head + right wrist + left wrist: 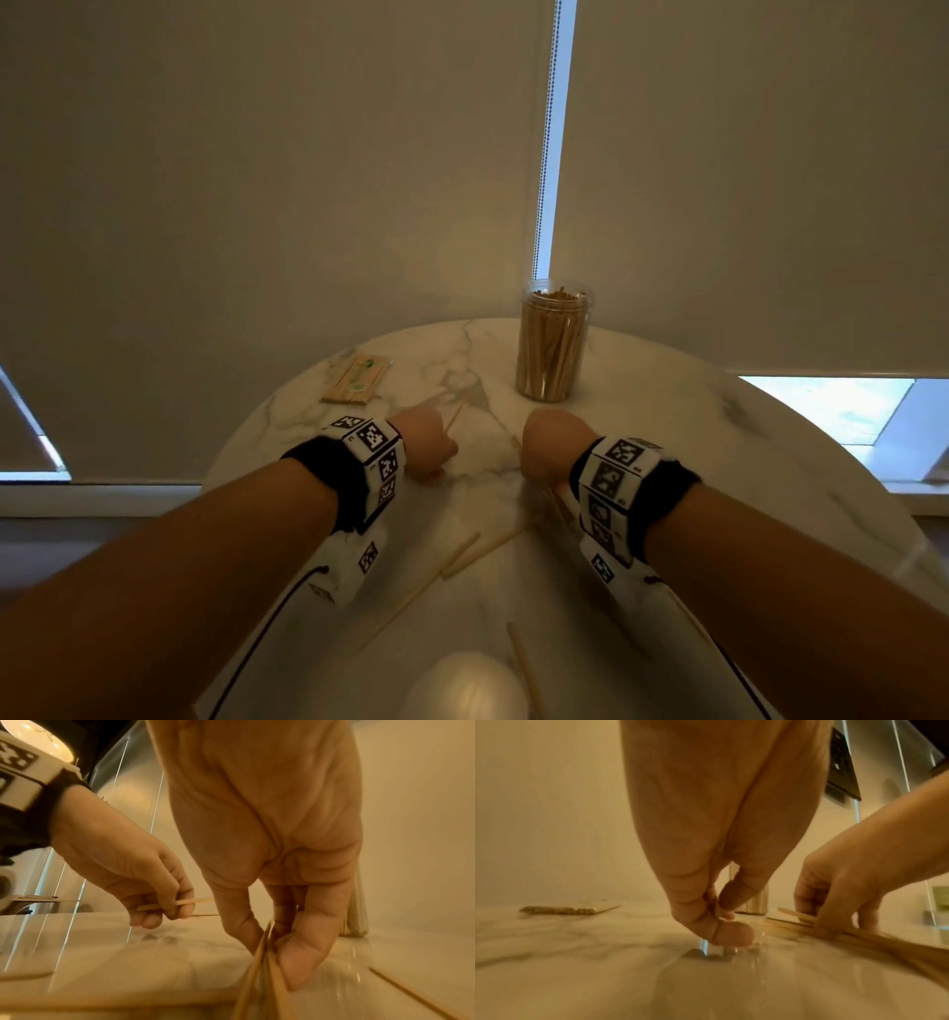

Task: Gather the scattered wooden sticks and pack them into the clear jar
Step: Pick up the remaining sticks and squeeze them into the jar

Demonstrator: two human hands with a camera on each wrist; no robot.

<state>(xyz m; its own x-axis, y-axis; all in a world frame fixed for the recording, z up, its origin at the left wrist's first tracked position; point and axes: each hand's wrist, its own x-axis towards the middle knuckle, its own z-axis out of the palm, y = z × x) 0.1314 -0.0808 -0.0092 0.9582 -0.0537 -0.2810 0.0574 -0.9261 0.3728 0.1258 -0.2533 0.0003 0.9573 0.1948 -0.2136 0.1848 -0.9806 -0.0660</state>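
The clear jar, packed with upright wooden sticks, stands at the back of the round marble table. My left hand hovers just in front of it, low over the table, and pinches a single stick between thumb and fingers. My right hand is beside it and grips a bundle of sticks that trails back towards my wrist; the same bundle lies almost flat on the tabletop. Several loose sticks lie nearer to me.
A flat pack of sticks lies at the table's back left. A white rounded object sits at the near edge. Drawn blinds hang close behind the table. One long stick lies by the white object.
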